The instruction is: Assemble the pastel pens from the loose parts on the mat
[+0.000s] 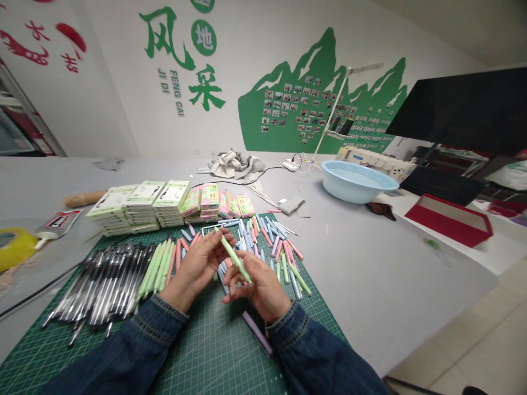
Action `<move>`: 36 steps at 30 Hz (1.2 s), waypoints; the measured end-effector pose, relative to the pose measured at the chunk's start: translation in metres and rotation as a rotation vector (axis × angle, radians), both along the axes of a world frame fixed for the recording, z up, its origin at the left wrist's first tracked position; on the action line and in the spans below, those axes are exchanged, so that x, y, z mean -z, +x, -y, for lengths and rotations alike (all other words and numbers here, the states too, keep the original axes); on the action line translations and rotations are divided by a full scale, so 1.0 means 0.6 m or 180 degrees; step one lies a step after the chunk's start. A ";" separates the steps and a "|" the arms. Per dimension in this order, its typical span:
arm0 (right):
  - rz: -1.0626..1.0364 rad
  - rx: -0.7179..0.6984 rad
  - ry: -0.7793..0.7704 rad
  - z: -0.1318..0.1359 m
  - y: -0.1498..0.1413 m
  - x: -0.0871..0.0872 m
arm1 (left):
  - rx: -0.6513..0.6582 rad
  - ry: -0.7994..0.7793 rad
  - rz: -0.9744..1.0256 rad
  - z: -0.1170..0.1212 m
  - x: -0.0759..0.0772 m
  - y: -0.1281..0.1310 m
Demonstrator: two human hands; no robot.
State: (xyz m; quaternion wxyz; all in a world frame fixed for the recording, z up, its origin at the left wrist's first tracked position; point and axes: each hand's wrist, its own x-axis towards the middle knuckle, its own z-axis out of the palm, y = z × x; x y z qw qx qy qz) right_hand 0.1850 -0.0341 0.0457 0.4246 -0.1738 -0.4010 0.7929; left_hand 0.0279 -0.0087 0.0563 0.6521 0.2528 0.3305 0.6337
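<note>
Between my two hands, above the green cutting mat, is a light green pen, held at a slant. My left hand grips its upper end, and my right hand pinches it near the lower end. A purple pen lies on the mat beside my right wrist. Beyond my hands spreads a loose pile of blue, pink, green and purple pen parts. To the left, a row of light green pens lies next to many clear pens with black caps.
Stacked white-and-green boxes and pink-green boxes stand behind the pens. A yellow tape roll and a glue tube lie at left. At back right are a blue basin, a grey cloth and a red box.
</note>
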 end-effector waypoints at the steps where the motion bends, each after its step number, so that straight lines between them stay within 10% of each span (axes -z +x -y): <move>1: 0.0000 0.0042 0.0170 0.001 0.002 -0.005 | -0.0218 -0.0111 0.0165 -0.005 0.003 -0.004; 28: 0.0319 -0.0250 0.0763 0.011 0.000 -0.006 | 0.0175 -0.0271 0.0331 0.006 0.010 -0.012; 36: 0.0577 -0.0370 0.0749 0.012 -0.005 -0.009 | 0.0487 -0.0022 -0.1415 0.019 -0.026 -0.032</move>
